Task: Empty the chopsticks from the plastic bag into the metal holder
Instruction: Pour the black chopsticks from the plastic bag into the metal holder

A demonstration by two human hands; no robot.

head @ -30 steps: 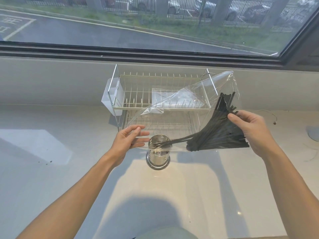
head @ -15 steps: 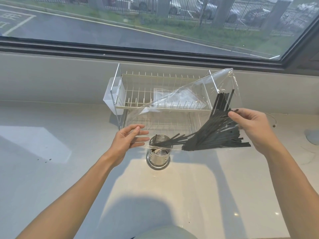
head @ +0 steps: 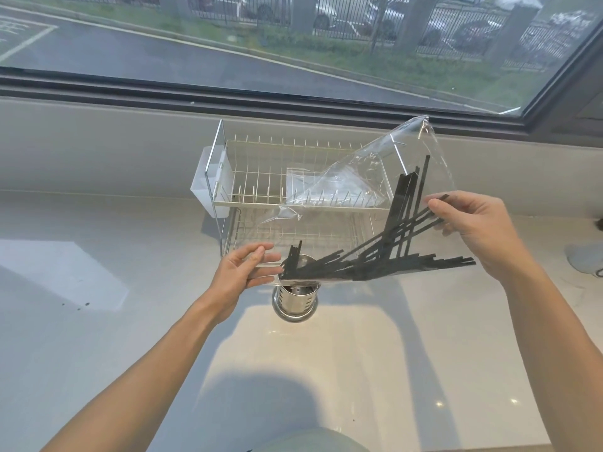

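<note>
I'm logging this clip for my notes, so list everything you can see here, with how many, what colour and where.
chopsticks: a bunch, too tangled to count, black, inside the bag, fanned out with tips over the holder's mouth
plastic bag: one, clear, held tilted above the counter, open end at the holder
metal holder: one, shiny steel with holes, upright on the counter
dish rack: one, two-tier silver wire, against the wall behind the holder, a white plastic box on its left side
counter: one, pale stone
window: one, dark frame, road and fence outside
left hand: one, holding the bag's mouth at the holder
right hand: one, pinching the bag's raised end
</note>
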